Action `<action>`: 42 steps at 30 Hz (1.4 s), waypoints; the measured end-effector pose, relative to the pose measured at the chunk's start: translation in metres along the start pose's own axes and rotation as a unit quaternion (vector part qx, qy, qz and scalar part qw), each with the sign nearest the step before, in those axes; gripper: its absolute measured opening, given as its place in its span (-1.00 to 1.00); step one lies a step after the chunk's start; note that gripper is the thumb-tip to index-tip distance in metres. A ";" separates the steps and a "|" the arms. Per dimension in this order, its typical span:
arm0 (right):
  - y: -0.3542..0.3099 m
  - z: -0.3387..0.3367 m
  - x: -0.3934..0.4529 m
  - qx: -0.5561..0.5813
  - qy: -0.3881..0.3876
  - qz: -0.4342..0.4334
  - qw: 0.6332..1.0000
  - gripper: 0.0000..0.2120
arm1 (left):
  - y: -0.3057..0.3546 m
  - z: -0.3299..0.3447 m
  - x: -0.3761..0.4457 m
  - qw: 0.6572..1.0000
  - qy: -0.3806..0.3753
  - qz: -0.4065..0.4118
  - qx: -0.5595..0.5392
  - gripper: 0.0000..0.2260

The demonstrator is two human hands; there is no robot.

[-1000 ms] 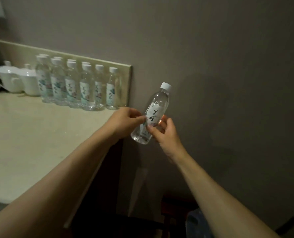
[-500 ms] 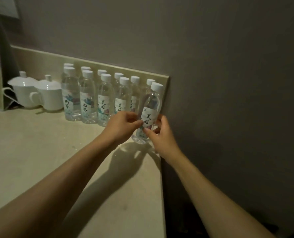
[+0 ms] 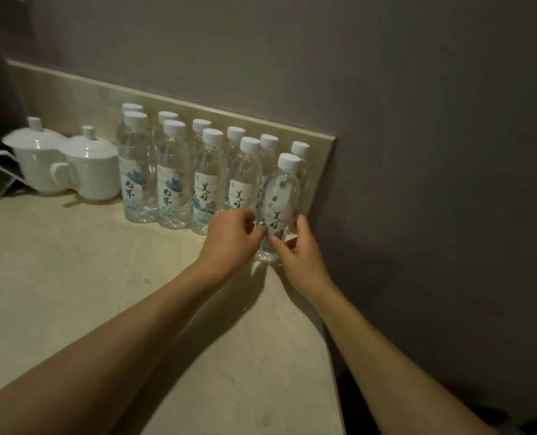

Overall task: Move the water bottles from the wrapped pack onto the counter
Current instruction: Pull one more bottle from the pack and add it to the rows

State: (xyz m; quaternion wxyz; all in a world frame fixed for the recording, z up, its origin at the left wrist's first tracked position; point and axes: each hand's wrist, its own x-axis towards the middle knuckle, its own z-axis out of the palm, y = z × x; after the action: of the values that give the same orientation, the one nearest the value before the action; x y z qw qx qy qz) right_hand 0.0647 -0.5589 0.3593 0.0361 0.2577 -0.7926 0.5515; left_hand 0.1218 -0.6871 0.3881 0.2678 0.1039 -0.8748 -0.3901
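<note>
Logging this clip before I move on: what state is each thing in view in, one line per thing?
held water bottle: upright, capped, at the right end of the front row, base at the counter.
left hand: fingers curled on the bottle's lower left side.
right hand: thumb and fingers round its lower right side.
other water bottles: upright, capped, two rows against the backsplash.
lidded cups: two, lids on, standing left of the bottles.
counter: bears everything.
</note>
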 end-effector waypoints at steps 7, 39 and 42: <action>-0.003 0.007 0.010 -0.130 0.054 0.025 0.990 -0.64 | -0.005 0.007 0.010 0.991 -0.010 0.014 0.129 -0.78; 0.004 0.018 0.032 -0.222 0.092 -0.007 0.971 -0.74 | -0.014 0.023 0.031 0.976 -0.043 0.057 0.205 -0.88; 0.003 0.020 0.031 -0.220 0.097 0.000 0.971 -0.74 | -0.013 0.022 0.030 0.977 -0.035 0.058 0.201 -0.87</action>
State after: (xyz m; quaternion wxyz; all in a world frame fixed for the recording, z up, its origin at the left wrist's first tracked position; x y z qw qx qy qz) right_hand 0.0407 -0.5876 0.3596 0.1692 0.1888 -0.8871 0.3857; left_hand 0.0847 -0.6941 0.3776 0.2329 0.0911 -0.9487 -0.1936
